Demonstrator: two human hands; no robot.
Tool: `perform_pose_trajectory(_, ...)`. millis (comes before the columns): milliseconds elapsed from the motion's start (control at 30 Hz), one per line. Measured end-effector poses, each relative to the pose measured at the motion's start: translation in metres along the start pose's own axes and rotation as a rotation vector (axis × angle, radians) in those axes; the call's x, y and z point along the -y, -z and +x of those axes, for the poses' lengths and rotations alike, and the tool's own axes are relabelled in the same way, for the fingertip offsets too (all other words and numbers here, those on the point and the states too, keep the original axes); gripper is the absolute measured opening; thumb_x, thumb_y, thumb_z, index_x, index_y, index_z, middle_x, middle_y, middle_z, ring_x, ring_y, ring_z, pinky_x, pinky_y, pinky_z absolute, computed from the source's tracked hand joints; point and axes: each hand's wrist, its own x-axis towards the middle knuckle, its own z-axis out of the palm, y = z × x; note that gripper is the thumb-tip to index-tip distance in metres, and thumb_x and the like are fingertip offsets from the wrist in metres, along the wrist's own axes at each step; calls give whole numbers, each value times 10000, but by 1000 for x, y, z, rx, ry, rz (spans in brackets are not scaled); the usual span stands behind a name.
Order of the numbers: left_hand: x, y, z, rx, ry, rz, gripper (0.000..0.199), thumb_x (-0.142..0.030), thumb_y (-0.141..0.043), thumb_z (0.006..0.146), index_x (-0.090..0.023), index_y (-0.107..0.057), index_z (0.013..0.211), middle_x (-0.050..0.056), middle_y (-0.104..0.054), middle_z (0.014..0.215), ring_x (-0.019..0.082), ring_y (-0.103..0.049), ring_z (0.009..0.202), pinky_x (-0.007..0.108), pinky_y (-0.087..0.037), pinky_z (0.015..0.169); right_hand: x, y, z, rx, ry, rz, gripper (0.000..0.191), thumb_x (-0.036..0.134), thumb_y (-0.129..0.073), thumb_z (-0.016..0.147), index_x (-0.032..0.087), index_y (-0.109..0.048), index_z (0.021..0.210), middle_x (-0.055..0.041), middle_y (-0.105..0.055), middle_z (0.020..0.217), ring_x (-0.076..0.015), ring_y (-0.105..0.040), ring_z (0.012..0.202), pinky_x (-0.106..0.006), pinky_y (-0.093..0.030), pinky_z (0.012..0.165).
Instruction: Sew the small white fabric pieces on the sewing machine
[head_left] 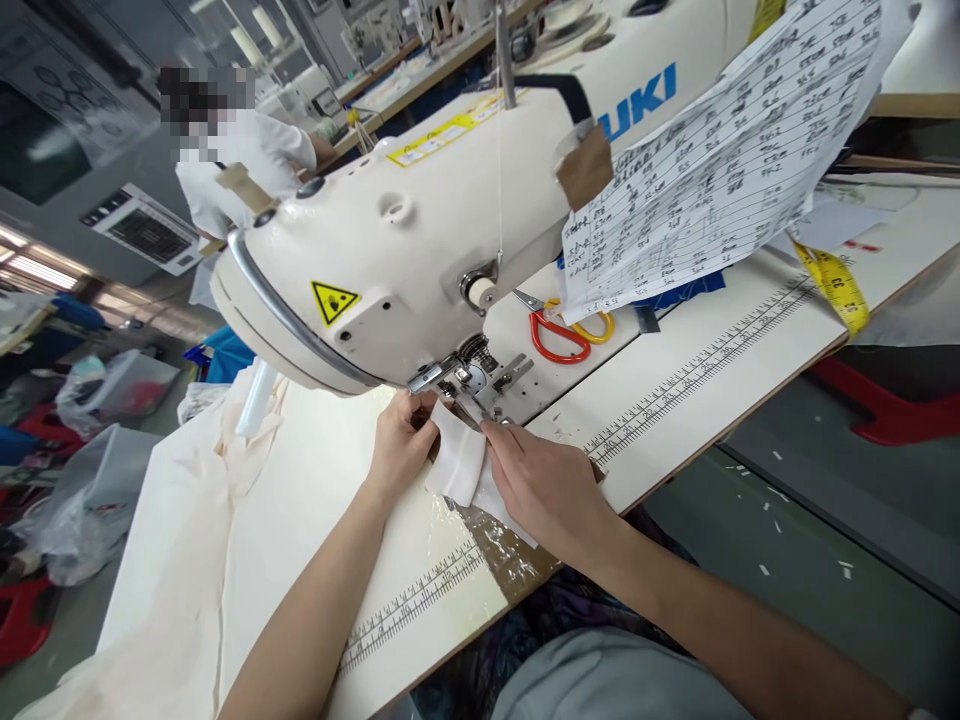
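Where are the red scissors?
In the head view, the scissors lie on the table right of the needle, behind the right hand, partly under the paper sheet.

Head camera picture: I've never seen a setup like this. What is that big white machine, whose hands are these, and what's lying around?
The view comes from a camera on the worker's head, looking down. The big white industrial sewing machine stands on a pale table with printed ruler strips. The left hand and right hand press a small folded white fabric piece flat by the needle. Behind lie red and yellow handled scissors, a printed paper sheet and a yellow measuring tape. Another person works farther back.
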Motion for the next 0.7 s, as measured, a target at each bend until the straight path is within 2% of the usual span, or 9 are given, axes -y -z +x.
perform_pose_trajectory(367,3,0,0,-13,-36,22,124,-319,-606,799,-204,-648,777,26,-690,851,177,-636,790,291,-472,682,2,0,2,35,-38,-22,346,157,-397,1007,133,-569,1307,-68,-731,996,-176,-718,787,-281,-415,546)
perform_pose_trajectory(700,3,-2,0,-21,-128,74,83,-266,-583,803,-206,-640,799,24,-693,855,169,-642,788,275,-499,681,1,-4,-2,-86,19,-16,300,152,-416,993,119,-599,1229,-59,-725,906,-173,-713,751,-276,-427,543)
